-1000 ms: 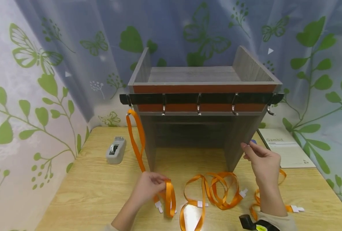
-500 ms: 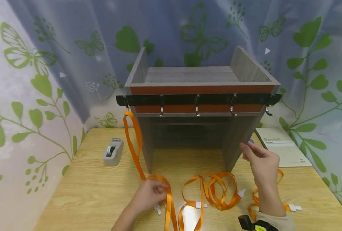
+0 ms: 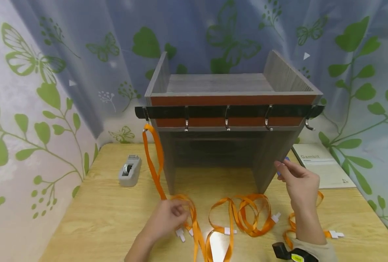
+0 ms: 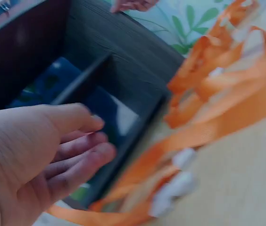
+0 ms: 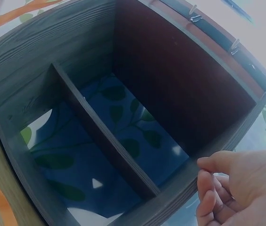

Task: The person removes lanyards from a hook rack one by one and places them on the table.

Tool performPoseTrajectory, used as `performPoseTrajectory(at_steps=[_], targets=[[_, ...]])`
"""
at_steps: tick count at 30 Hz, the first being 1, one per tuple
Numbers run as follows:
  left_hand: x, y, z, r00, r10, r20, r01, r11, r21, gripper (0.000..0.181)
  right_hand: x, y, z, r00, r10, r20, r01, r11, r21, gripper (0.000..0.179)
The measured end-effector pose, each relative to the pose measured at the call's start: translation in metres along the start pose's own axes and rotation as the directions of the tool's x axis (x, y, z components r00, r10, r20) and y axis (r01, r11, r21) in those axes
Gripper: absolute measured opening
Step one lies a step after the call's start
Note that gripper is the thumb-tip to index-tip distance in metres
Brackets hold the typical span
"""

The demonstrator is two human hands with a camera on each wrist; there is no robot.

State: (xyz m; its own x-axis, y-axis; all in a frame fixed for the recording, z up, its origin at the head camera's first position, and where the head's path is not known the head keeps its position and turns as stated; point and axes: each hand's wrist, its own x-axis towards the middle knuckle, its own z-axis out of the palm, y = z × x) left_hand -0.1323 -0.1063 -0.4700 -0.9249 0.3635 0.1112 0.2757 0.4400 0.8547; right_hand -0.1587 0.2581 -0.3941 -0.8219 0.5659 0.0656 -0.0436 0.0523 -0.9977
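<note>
A grey wooden shelf (image 3: 220, 83) stands on the table, with a black rail of silver hooks (image 3: 226, 112) across its red-brown front. From the leftmost hook hangs an orange lanyard (image 3: 154, 163), which runs down behind my left hand (image 3: 167, 218). That hand is low over the table beside orange straps, its fingers loosely bent with nothing between them in the left wrist view. White clips (image 4: 175, 183) lie just past its fingertips. My right hand (image 3: 300, 182) pinches at the front edge of the shelf's right side panel (image 5: 180, 188), thumb tip on the edge.
More orange lanyards (image 3: 256, 233) lie looped along the front of the table (image 3: 92, 218), with another strap (image 3: 290, 231) beside the right wrist. A grey tape dispenser (image 3: 130, 171) stands left of the shelf. A notebook (image 3: 323, 167) lies at the right.
The left hand has let go of the gathered lanyard strap, whose loop has dropped and spread towards the table's front edge. The right hand stays at the shelf's side panel.
</note>
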Motion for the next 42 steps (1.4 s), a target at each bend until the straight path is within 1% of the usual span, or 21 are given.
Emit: performPoseTrajectory(at_steps=[1,2,3,4,6,8,9,10,12,15,16,19,21,23,25,31,33,35,39,41,42], targets=[[0.000,0.004,-0.003,0.998,0.011,-0.069,-0.011,1.000,0.003,0.019,0.000,0.000,0.000,1.000,-0.006,-0.001,0.006,1.000,-0.001,0.021],[0.000,0.008,-0.007,0.989,0.026,-0.148,-0.027,1.000,-0.001,0.015,0.000,-0.001,0.000,1.000,-0.010,-0.001,0.010,1.000,0.000,0.021],[0.000,0.012,-0.012,0.973,0.039,-0.228,-0.043,0.999,-0.010,0.010,0.001,-0.001,-0.001,1.000,-0.014,0.000,0.014,1.000,0.001,0.021],[0.000,0.016,-0.016,0.950,0.058,-0.306,-0.069,0.997,-0.026,0.007,0.001,-0.001,-0.001,1.000,-0.017,0.000,0.017,1.000,-0.001,0.021],[-0.001,0.021,-0.026,0.892,0.075,-0.446,-0.112,0.992,-0.057,0.007,0.000,-0.001,-0.002,1.000,-0.014,0.003,0.014,1.000,-0.003,0.022],[0.000,0.024,-0.036,0.833,0.094,-0.545,-0.156,0.985,-0.070,0.014,0.000,-0.001,-0.002,1.000,-0.004,0.008,0.004,1.000,-0.004,0.022],[0.000,0.025,-0.041,0.813,0.090,-0.575,-0.166,0.983,-0.081,0.020,0.000,0.000,-0.002,1.000,-0.001,0.012,0.001,1.000,-0.007,0.022],[0.001,0.025,-0.046,0.800,0.079,-0.595,-0.166,0.982,-0.092,0.028,0.000,0.000,-0.002,1.000,0.001,0.016,-0.001,1.000,-0.009,0.022],[0.002,0.026,-0.054,0.792,0.039,-0.610,-0.130,0.986,-0.105,0.044,0.000,0.001,-0.001,1.000,0.005,0.023,-0.005,1.000,-0.007,0.022],[0.007,0.026,-0.060,0.804,-0.019,-0.594,-0.054,0.993,-0.104,0.058,0.001,0.001,-0.002,1.000,-0.001,0.027,0.001,1.000,-0.003,0.022],[0.009,0.025,-0.061,0.806,-0.025,-0.591,-0.034,0.996,-0.087,0.060,0.001,0.001,-0.002,1.000,-0.003,0.029,0.003,1.000,0.002,0.021],[0.013,0.023,-0.061,0.802,0.012,-0.597,-0.018,1.000,-0.005,0.059,0.001,0.001,-0.002,1.000,-0.004,0.027,0.004,1.000,0.001,0.021],[0.016,0.023,-0.058,0.792,0.048,-0.609,-0.030,0.999,0.040,0.053,0.001,0.001,-0.001,1.000,-0.006,0.025,0.006,1.000,-0.004,0.022],[0.020,0.024,-0.055,0.776,0.083,-0.625,-0.046,0.996,0.076,0.044,0.000,0.001,-0.001,1.000,-0.002,0.019,0.002,1.000,-0.011,0.025],[0.023,0.024,-0.053,0.765,0.098,-0.636,-0.057,0.995,0.085,0.034,0.000,0.001,0.000,1.000,0.000,0.020,0.001,1.000,-0.009,0.026],[0.026,0.021,-0.052,0.731,0.190,-0.656,-0.114,0.981,0.156,0.012,-0.001,0.003,0.000,1.000,-0.002,0.020,0.002,1.000,0.003,0.025],[0.025,0.021,-0.052,0.726,0.206,-0.656,-0.119,0.977,0.176,0.009,-0.001,0.003,0.001,1.000,-0.007,0.019,0.007,1.000,0.004,0.025],[0.024,0.022,-0.053,0.728,0.210,-0.652,-0.114,0.976,0.187,0.008,-0.001,0.003,0.001,1.000,-0.010,0.019,0.010,1.000,0.004,0.024],[0.019,0.036,-0.060,0.732,0.222,-0.645,-0.112,0.972,0.207,0.006,0.000,0.004,0.000,1.000,-0.013,0.022,0.013,1.000,0.002,0.025],[0.016,0.047,-0.065,0.724,0.264,-0.638,-0.143,0.961,0.236,0.006,0.000,0.004,-0.001,1.000,-0.013,0.022,0.013,1.000,0.003,0.025],[0.015,0.053,-0.067,0.714,0.292,-0.636,-0.168,0.954,0.249,0.006,0.000,0.004,-0.001,1.000,-0.012,0.020,0.012,1.000,0.000,0.025]])
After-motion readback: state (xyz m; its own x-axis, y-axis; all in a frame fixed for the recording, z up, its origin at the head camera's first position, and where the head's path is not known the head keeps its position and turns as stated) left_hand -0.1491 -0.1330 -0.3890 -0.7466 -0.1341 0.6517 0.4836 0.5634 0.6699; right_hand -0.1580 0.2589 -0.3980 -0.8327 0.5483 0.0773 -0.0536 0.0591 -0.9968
